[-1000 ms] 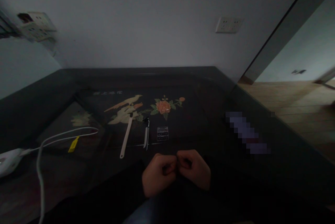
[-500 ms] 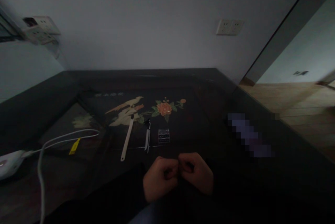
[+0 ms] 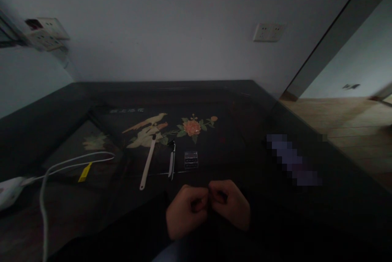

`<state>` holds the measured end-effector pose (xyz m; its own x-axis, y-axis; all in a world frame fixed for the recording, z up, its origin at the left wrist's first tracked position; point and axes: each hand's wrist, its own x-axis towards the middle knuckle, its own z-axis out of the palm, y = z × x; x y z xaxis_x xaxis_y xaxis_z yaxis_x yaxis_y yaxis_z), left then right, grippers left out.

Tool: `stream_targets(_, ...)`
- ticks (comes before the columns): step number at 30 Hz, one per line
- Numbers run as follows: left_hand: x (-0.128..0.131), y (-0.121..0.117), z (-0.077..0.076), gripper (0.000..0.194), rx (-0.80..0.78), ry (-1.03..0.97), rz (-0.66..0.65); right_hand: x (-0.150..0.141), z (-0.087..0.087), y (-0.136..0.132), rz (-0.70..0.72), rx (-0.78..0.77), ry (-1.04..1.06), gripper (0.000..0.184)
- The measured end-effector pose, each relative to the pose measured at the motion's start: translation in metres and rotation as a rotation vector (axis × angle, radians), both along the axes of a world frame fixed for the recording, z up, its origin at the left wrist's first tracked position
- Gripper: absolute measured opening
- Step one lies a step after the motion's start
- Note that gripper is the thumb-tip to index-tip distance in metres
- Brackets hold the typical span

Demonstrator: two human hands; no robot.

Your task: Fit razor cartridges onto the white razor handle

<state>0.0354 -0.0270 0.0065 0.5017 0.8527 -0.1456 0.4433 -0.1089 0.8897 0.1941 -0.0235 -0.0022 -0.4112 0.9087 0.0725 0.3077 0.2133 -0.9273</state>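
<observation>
My left hand (image 3: 185,212) and my right hand (image 3: 230,204) are curled into loose fists that meet fingertip to fingertip at the near edge of the dark table (image 3: 251,107). Both pinch something too small and dark to make out. Just beyond them lie a long pale stick (image 3: 148,162), a small black and silver tool (image 3: 172,159) and a little clear box (image 3: 191,159). Dark sleeves cover both wrists.
The tabletop carries a bird and flower picture (image 3: 171,125). At the left are a white device (image 3: 9,190) with a white cable (image 3: 65,164) and a yellow tag (image 3: 84,172). A blurred-out patch (image 3: 292,160) sits at the right. Wall sockets (image 3: 268,32) are behind.
My two hands stay pressed together with only slight finger shifts. The view has tilted a little, so everything sits slightly lower in the frame than a second ago.
</observation>
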Motion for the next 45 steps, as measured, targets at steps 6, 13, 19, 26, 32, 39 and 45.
stream_targets(6,-0.001,0.001,-0.001,0.025,0.057,-0.009,0.017,0.0,-0.002,0.001,-0.013,0.035,-0.016,0.026)
stream_targets(13,-0.001,0.004,0.002,0.025,0.142,-0.054,0.065,-0.001,-0.003,0.011,-0.032,0.081,-0.007,0.026)
stream_targets(19,-0.002,-0.003,0.005,0.025,0.291,-0.023,0.118,-0.003,-0.001,0.017,-0.072,0.092,0.048,0.029)
stream_targets(26,-0.006,-0.008,0.0,0.03,0.532,-0.052,0.112,0.0,-0.001,0.014,-0.136,0.144,-0.001,0.024)
stream_targets(32,-0.03,0.019,0.021,0.019,0.663,0.206,0.207,0.003,0.006,0.002,-0.155,0.167,0.003,0.026)
stream_targets(39,-0.06,0.055,0.014,0.02,0.648,0.765,0.4,0.004,0.006,0.003,-0.139,0.154,0.018,0.026)
stream_targets(45,-0.059,0.06,0.002,0.029,0.565,0.911,0.41,0.003,0.009,0.001,-0.163,0.154,-0.043,0.025)
